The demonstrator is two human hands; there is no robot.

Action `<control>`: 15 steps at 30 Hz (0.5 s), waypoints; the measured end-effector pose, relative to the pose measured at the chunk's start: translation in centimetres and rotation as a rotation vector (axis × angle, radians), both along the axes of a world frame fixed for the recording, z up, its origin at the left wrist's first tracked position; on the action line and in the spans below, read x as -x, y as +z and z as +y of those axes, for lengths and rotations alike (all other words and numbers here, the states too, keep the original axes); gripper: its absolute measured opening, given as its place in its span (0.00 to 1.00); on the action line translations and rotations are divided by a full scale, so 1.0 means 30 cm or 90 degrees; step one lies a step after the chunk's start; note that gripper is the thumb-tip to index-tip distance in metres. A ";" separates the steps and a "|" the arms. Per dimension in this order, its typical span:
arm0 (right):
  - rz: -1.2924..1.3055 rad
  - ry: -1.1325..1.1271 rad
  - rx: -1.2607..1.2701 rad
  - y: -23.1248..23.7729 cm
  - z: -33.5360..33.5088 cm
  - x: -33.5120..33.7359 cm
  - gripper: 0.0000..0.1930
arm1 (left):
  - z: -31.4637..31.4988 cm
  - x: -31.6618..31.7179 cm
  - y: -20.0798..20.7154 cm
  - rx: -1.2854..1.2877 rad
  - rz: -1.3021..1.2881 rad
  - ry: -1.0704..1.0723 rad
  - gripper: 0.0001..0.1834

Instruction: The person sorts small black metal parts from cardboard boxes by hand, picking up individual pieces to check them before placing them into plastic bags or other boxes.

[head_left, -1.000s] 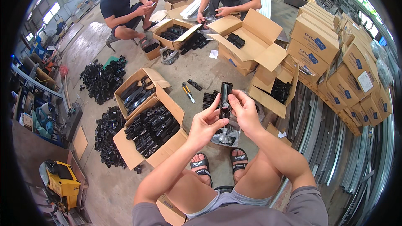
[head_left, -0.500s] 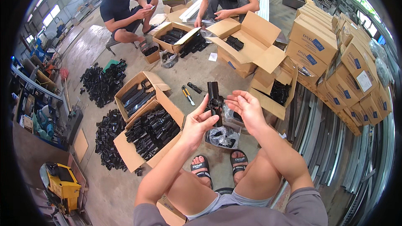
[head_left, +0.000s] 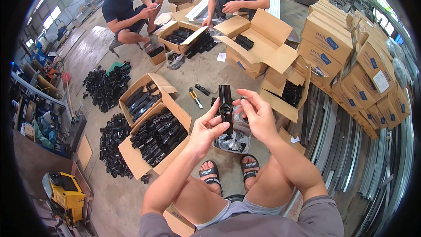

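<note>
My left hand (head_left: 202, 132) grips a long black part (head_left: 225, 107), like a channel-shaped bracket with a round opening at its middle, held upright before me. Just right of that part is my right hand (head_left: 259, 115), its thumb and forefinger pinched together around something too small to make out. Below the part, between my hands and feet, a small box (head_left: 230, 151) holds clear plastic bags (head_left: 234, 141) with dark pieces in them. On the floor beyond my left hand lie a yellow and black utility knife (head_left: 195, 97) and a short black piece (head_left: 202, 89).
Open cartons (head_left: 180, 139) of black parts stand at my left, beside loose heaps (head_left: 115, 149). Ahead are another open carton (head_left: 274, 30) and two seated or crouching people (head_left: 131, 19). Stacked boxes (head_left: 324, 52) and metal profiles (head_left: 342, 149) line the right side.
My right thumb and forefinger have come together beside the black part, where the fingers were straighter before. The left hand keeps its hold; the part has turned slightly.
</note>
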State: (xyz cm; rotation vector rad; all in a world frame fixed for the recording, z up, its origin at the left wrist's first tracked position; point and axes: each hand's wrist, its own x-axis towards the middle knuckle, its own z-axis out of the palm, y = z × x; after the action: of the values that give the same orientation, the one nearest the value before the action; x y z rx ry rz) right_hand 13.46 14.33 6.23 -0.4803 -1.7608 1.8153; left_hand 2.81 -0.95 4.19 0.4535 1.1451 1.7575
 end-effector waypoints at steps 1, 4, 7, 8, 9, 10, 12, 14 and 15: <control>0.000 -0.016 0.012 0.008 -0.011 0.002 0.13 | -0.001 0.001 -0.004 0.001 0.000 0.000 0.44; 0.011 -0.038 -0.011 -0.021 0.001 0.007 0.11 | 0.000 -0.001 -0.016 -0.009 0.031 -0.003 0.44; 0.002 -0.047 -0.068 -0.021 0.007 0.005 0.08 | 0.002 -0.008 -0.011 -0.022 0.063 -0.007 0.45; -0.017 -0.054 -0.092 -0.018 0.006 0.004 0.07 | 0.002 -0.011 -0.005 -0.019 0.077 -0.008 0.45; -0.017 -0.054 -0.092 -0.019 0.003 0.008 0.07 | 0.002 -0.014 -0.001 -0.014 0.092 -0.009 0.45; 0.006 -0.074 -0.059 -0.019 -0.003 0.014 0.07 | 0.003 -0.017 0.002 -0.014 0.091 -0.009 0.45; 0.030 -0.094 -0.025 -0.021 -0.004 0.016 0.07 | 0.005 -0.022 0.005 -0.015 0.094 -0.001 0.45; 0.002 -0.080 0.003 -0.026 0.002 0.011 0.07 | 0.005 -0.021 0.005 -0.015 0.094 0.000 0.45; 0.001 -0.081 0.003 -0.028 0.003 0.010 0.07 | 0.006 -0.022 0.004 -0.016 0.093 -0.001 0.45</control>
State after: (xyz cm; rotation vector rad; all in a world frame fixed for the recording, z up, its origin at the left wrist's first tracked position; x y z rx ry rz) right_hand 13.16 14.42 5.38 -0.5784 -1.6853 1.7318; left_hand 3.46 -0.77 4.31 0.6057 1.2256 1.7626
